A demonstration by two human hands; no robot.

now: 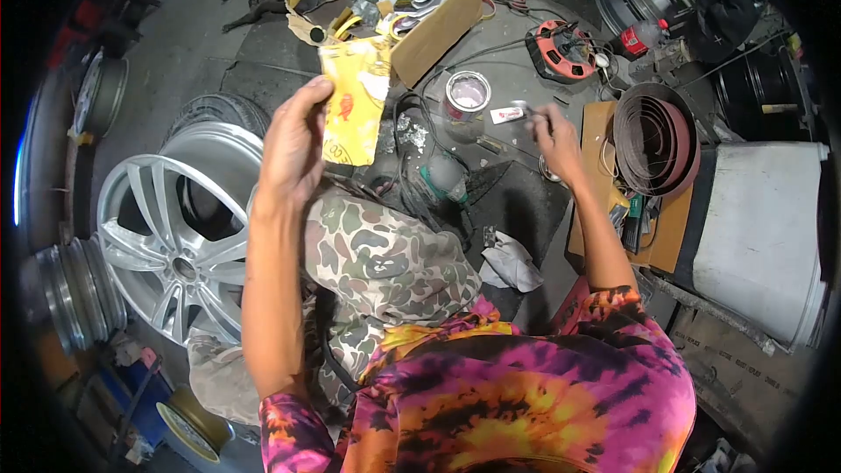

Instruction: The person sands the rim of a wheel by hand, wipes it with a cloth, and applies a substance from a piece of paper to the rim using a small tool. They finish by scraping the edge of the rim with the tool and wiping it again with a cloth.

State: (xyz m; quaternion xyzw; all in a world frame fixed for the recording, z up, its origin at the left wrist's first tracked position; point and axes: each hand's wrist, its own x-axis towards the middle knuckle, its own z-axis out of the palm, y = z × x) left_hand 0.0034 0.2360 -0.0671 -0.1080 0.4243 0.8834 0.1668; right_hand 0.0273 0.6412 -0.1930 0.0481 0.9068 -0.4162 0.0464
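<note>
My left hand (293,144) grips a torn yellow piece of printed card (355,105) by its left edge and holds it up. A white smear shows near the card's upper right. My right hand (556,140) is closed over the floor, its fingertips pinched; what they hold, if anything, is too small to make out. Just left of those fingers is a small white tube with red print (506,115). An uncovered can (467,94) with pale pinkish material inside stands beyond it. The silver alloy wheel (184,267) leans at my left side.
A cardboard box (438,31) of scraps stands ahead. Cables run around an orange-red cable reel (562,51). At right lies a coiled roll of abrasive strip (657,140) on cardboard. A green-and-grey power tool (445,177) and crumpled white paper (511,263) lie near my legs.
</note>
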